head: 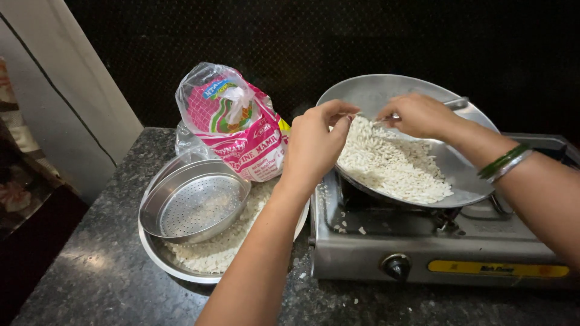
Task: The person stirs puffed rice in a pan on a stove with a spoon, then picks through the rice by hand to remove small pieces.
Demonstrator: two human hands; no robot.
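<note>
A dark speckled stone worktop (90, 265) is seen across the lower part of the view. At its left, a wide steel plate (158, 256) is placed; a layer of white puffed rice is held in it. A perforated steel sieve (196, 205) is set on that layer, tilted slightly, and no grains are seen inside it. Behind the plate, a clear plastic bag with pink printing (232, 124) is stood upright, knotted at the top.

To the right, a single-burner steel gas stove (435, 256) is positioned on the worktop, with a black knob at its front. A shallow steel pan (386, 90) is rested on the burner and tipped toward the near side; a heap of puffed rice (393, 163) is contained in its lower half. A few loose grains are scattered on the stove top.

The left hand (314, 142) is held over the pan's left edge, fingers pinched together at the grains. The right hand (420, 115), with green and silver bangles at the wrist, is curled loosely over the heap; whether grains are gripped cannot be told.
</note>
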